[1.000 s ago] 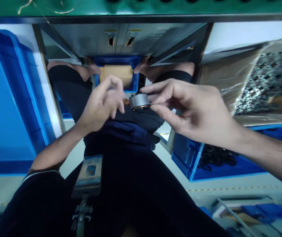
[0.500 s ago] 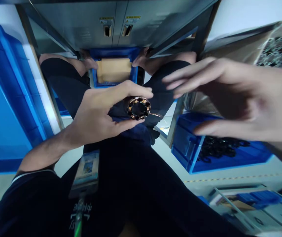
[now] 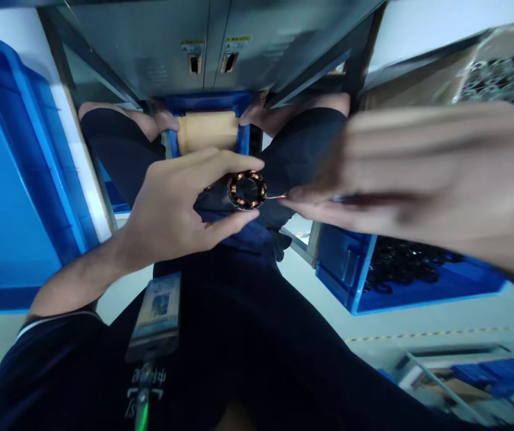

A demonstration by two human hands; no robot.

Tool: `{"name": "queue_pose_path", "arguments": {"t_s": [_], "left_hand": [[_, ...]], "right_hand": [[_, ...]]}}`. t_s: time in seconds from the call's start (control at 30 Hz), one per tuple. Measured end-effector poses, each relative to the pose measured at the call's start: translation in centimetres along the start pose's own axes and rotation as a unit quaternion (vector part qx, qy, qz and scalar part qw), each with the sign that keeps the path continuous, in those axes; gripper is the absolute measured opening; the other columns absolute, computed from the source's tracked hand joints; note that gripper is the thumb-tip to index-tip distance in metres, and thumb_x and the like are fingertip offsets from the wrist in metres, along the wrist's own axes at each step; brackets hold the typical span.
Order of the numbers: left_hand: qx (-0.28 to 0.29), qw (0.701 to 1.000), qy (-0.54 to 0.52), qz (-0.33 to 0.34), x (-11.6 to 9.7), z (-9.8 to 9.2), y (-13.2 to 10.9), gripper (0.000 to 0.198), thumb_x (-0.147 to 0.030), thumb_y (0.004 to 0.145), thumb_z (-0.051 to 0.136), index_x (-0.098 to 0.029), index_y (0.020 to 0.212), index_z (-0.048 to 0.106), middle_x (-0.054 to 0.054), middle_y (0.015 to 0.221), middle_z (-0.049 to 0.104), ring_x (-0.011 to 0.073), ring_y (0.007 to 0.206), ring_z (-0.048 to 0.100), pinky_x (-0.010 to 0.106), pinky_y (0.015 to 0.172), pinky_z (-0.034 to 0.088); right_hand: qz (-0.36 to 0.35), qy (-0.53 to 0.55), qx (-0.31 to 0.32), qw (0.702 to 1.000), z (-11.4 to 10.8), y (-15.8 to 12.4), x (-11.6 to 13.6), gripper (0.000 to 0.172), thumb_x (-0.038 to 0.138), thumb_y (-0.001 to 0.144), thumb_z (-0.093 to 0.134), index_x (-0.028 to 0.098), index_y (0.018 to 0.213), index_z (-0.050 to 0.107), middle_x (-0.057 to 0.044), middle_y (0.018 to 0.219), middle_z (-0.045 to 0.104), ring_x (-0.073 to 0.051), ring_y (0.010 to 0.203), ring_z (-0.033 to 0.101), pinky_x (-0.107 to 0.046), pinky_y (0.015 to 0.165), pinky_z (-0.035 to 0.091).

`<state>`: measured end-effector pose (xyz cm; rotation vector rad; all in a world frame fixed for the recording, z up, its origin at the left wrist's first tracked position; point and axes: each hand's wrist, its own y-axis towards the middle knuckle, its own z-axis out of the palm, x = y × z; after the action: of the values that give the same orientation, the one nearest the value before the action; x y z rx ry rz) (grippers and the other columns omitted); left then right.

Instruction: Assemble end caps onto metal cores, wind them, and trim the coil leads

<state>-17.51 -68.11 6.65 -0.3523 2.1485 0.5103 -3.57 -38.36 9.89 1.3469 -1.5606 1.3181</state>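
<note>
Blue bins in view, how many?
4 visible: a blue bin at far left, one top centre holding cardboard, one at right with black rings, one bottom right, blurred; more may be hidden.

Cool, even light, soft shadows, fisheye bending at the edges, motion blur across the right hand (image 3: 423, 173)

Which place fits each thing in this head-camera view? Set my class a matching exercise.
Things:
1. copper-wound motor stator
2. ID badge
3. black loose parts
4. tan cardboard

Places:
a. inside a blue plastic bin, right of view
b. inside a blue crate, top of view
c. gripped in the left hand
d. against the dark shirt

Pairs: 1-c, 2-d, 3-a, 4-b
</note>
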Motion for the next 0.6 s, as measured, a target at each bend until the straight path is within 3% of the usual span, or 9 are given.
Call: {"name": "queue_pose_path", "arguments": {"t_s": [0.07, 0.1, 0.2, 0.27, 0.37, 0.43, 0.5, 0.53, 0.6], "left_hand": [[-0.056, 0.995, 0.057, 0.058, -0.1, -0.2, -0.1, 0.022, -0.020, 0.116, 0.085, -0.027, 0.137, 0.087, 0.000, 0.135, 0.094, 0.0194, 0.124, 0.093, 0.030, 0.109, 0.075], [-0.056, 0.992, 0.078, 0.076, -0.2, -0.3, 0.0, 0.018, -0.021, 0.120, 0.080, -0.029, 0.134, 0.088, -0.001, 0.134, 0.094, 0.0193, 0.124, 0.094, 0.031, 0.109, 0.076], [0.019, 0.995, 0.068, 0.070, -0.2, -0.4, 0.5, 0.030, -0.030, 0.128, 0.064, -0.037, 0.119, 0.092, -0.005, 0.120, 0.093, 0.0231, 0.123, 0.096, 0.043, 0.116, 0.081], [0.055, 0.997, 0.035, 0.046, -0.1, -0.3, 0.7, 0.029, -0.037, 0.128, 0.066, -0.040, 0.116, 0.092, -0.005, 0.111, 0.091, 0.0253, 0.123, 0.096, 0.051, 0.123, 0.079], [0.042, 0.999, 0.027, -0.004, 0.3, -0.1, 0.2, 0.013, -0.046, 0.119, 0.085, -0.036, 0.123, 0.091, -0.002, 0.112, 0.090, 0.0281, 0.120, 0.095, 0.052, 0.121, 0.078], [0.036, 0.999, 0.019, -0.035, 0.3, -0.2, -0.5, 0.023, -0.044, 0.112, 0.093, -0.030, 0.129, 0.090, 0.002, 0.118, 0.093, 0.0280, 0.116, 0.094, 0.046, 0.113, 0.079], [0.035, 0.998, -0.006, -0.049, 0.3, -0.3, -1.0, 0.030, -0.036, 0.108, 0.094, -0.027, 0.136, 0.088, 0.003, 0.125, 0.095, 0.0264, 0.114, 0.094, 0.039, 0.108, 0.078], [0.023, 0.999, -0.009, -0.043, 0.3, -0.4, -1.1, 0.029, -0.032, 0.109, 0.092, -0.027, 0.137, 0.088, 0.003, 0.128, 0.095, 0.0253, 0.116, 0.094, 0.037, 0.107, 0.077], [-0.023, 0.999, 0.027, 0.003, 0.3, -0.5, -1.2, 0.024, -0.021, 0.113, 0.087, -0.027, 0.136, 0.088, 0.003, 0.133, 0.095, 0.0228, 0.121, 0.094, 0.034, 0.108, 0.077]], "right_hand": [[0.004, 0.009, 0.044, 0.999, -0.1, 0.6, 1.2, 0.043, 0.069, 0.089, 0.116, 0.031, 0.096, 0.096, -0.002, 0.111, 0.091, -0.019, 0.102, 0.085, -0.030, 0.082, 0.076], [0.031, 0.044, 0.074, 0.996, 0.1, 0.9, 1.4, 0.048, 0.073, 0.093, 0.112, 0.028, 0.099, 0.096, -0.003, 0.111, 0.092, -0.018, 0.097, 0.086, -0.027, 0.076, 0.075], [0.169, 0.205, 0.173, 0.949, 1.6, 1.5, 0.8, 0.063, 0.082, 0.100, 0.101, 0.020, 0.102, 0.094, -0.002, 0.089, 0.088, -0.012, 0.068, 0.080, -0.021, 0.058, 0.068], [0.195, 0.250, 0.203, 0.926, 2.6, 1.6, 0.4, 0.067, 0.083, 0.100, 0.101, 0.018, 0.095, 0.089, 0.001, 0.075, 0.080, -0.008, 0.051, 0.067, -0.020, 0.045, 0.056], [0.107, 0.135, 0.138, 0.975, 3.4, 1.7, 0.7, 0.059, 0.071, 0.100, 0.106, 0.022, 0.079, 0.081, 0.006, 0.067, 0.071, -0.003, 0.049, 0.054, -0.018, 0.042, 0.041], [0.044, 0.020, 0.072, 0.996, 3.1, 1.8, 1.5, 0.058, 0.061, 0.096, 0.111, 0.025, 0.068, 0.075, 0.009, 0.064, 0.061, -0.002, 0.055, 0.047, -0.018, 0.045, 0.032], [0.001, -0.060, 0.035, 0.998, 2.3, 2.0, 2.0, 0.061, 0.061, 0.093, 0.113, 0.027, 0.062, 0.072, 0.008, 0.061, 0.053, -0.004, 0.059, 0.043, -0.018, 0.045, 0.026], [-0.018, -0.078, 0.032, 0.996, 1.8, 2.1, 2.0, 0.058, 0.064, 0.093, 0.113, 0.029, 0.064, 0.077, 0.007, 0.063, 0.056, -0.005, 0.062, 0.047, -0.018, 0.046, 0.029], [-0.031, -0.064, 0.047, 0.996, 1.0, 2.3, 1.3, 0.047, 0.072, 0.092, 0.111, 0.030, 0.085, 0.091, 0.005, 0.078, 0.075, -0.006, 0.071, 0.063, -0.016, 0.052, 0.046]]}}
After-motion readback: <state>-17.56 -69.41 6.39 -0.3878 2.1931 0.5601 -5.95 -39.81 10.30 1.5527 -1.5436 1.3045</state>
